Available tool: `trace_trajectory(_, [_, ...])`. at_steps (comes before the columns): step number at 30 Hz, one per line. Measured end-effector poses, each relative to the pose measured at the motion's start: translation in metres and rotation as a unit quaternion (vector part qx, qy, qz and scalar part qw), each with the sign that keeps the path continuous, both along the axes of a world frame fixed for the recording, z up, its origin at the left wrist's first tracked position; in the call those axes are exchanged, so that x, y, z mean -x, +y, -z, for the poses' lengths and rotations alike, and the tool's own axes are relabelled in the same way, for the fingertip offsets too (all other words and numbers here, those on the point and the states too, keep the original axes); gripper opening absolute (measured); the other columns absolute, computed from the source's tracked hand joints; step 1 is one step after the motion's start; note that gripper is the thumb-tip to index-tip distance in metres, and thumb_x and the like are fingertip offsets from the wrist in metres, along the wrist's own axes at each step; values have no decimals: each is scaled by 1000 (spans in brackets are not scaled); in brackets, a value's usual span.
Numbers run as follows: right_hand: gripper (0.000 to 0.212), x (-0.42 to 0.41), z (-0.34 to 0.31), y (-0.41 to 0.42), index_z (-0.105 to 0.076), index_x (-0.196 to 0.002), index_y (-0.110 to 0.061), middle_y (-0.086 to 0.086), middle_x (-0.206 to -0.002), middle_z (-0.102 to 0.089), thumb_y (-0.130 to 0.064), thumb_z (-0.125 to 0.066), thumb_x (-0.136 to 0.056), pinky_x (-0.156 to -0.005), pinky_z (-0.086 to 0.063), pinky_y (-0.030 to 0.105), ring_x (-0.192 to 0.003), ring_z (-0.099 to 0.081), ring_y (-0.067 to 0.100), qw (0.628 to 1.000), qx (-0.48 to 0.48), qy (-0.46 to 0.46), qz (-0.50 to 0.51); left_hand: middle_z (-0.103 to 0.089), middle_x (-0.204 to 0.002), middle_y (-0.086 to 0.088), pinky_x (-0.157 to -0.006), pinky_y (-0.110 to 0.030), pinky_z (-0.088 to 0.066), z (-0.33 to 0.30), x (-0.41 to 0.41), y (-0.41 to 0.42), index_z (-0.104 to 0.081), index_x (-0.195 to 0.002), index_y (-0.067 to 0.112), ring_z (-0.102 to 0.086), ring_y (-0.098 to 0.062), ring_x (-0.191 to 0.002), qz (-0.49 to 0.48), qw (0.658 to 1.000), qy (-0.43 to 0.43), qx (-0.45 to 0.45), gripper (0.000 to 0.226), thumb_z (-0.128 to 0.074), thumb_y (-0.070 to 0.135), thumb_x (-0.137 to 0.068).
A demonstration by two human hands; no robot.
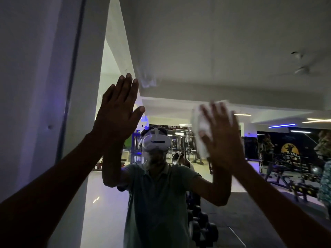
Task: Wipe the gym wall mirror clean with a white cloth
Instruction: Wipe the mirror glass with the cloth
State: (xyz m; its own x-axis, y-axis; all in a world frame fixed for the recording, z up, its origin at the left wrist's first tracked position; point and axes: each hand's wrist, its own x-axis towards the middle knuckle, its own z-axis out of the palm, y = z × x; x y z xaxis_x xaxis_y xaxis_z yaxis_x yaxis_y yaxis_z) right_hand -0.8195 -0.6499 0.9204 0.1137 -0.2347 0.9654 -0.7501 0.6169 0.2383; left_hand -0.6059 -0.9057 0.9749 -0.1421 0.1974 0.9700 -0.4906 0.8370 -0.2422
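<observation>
Left hand (118, 111) is up flat against the mirror (223, 51), fingers straight and together, grip released, holding nothing. Over to the right hand (221, 138), fingers spread, pressing the white cloth (200, 126) onto the glass, blurred, cloth bunched beneath its palm and fingers.

White cloth (200, 127) motion-blurred, mostly hidden behind right hand (221, 138) | both forearms cut by frame edges beside mirror (197, 51) | reflected gym equipment indistinct

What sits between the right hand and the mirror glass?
In the head view, the white cloth lies between the flat right hand and the mirror.
</observation>
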Motion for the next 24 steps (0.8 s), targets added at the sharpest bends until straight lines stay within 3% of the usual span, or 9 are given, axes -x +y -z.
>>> trace_trajectory(4, [71, -3, 3, -6, -16, -170, -24, 12, -178, -9, -58, -21, -108, -128, -16, 64, -163, -9, 35, 978, 178, -106, 24, -6, -176, -16, -130, -45, -5, 3, 3, 11, -12, -167, 7, -2, -29, -163, -24, 999, 4, -25, 76, -23, 47, -104])
trace_trajectory(5, [73, -18, 12, -21, -11, -171, -25, 12, -178, -4, -59, -19, -107, -129, -12, 63, -164, -5, 36, 977, 180, -113, 31, -6, -175, -17, -130, -45, -7, 5, 5, 20, -13, -167, 5, -2, -30, -163, -25, 999, 5, -26, 75, -21, 46, -104])
trace_trajectory(7, [75, -47, 43, -50, -6, -171, -23, 13, -178, 3, -59, -21, -107, -131, -2, 61, -164, 5, 37, 994, 82, -74, 20, -8, -175, -19, -129, -45, -10, 15, 19, 42, -15, -166, 3, -4, -31, -163, -16, 1000, -11, 7, 73, -18, 43, -106])
trace_trajectory(11, [73, -41, 76, -45, -21, -169, -19, 12, -178, -9, -56, -33, -108, -130, -2, 61, -165, -2, 34, 991, -111, 73, -32, -17, -173, -17, -128, -47, -16, 50, 42, 54, -23, -165, 4, -14, -30, -162, 12, 997, -53, 50, 69, -13, 45, -111])
trace_trajectory(13, [71, -13, 61, -12, -18, -170, -22, 9, -178, -7, -52, -37, -108, -131, -6, 61, -165, -1, 31, 992, -102, 70, -17, -18, -174, -14, -129, -48, -19, 58, 39, 46, -24, -166, 6, -14, -28, -162, 0, 997, -53, 61, 66, -17, 44, -112])
trace_trajectory(17, [71, 41, 38, 47, -17, -170, -23, 9, -178, -8, -56, -28, -108, -129, -12, 63, -165, -5, 32, 994, 80, -64, 24, -18, -174, -13, -130, -48, -18, 61, 35, 45, -23, -166, 7, -14, -28, -162, -10, 997, -53, 64, 65, -19, 43, -112])
trace_trajectory(21, [78, 15, 42, 13, -14, -171, -23, 13, -177, -10, -63, -25, -104, -128, -12, 64, -163, -8, 38, 960, 222, -166, 40, -18, -174, -12, -129, -49, -19, 64, 39, 48, -22, -166, 7, -14, -27, -162, -17, 997, -31, 67, 64, -23, 39, -111])
trace_trajectory(22, [81, -5, 49, -7, -13, -171, -23, 13, -178, -8, -63, -30, -102, -130, -6, 62, -163, -5, 39, 965, 206, -157, 28, -18, -174, -12, -129, -49, -19, 64, 38, 47, -23, -166, 7, -14, -26, -162, -17, 997, -28, 69, 63, -23, 39, -111])
trace_trajectory(24, [84, -42, 73, -46, -11, -171, -23, 14, -178, -1, -62, -37, -101, -130, 5, 59, -164, 4, 40, 995, 66, -81, -4, -20, -174, -12, -129, -48, -20, 63, 38, 46, -24, -166, 8, -15, -26, -162, -14, 997, -31, 73, 62, -25, 37, -111])
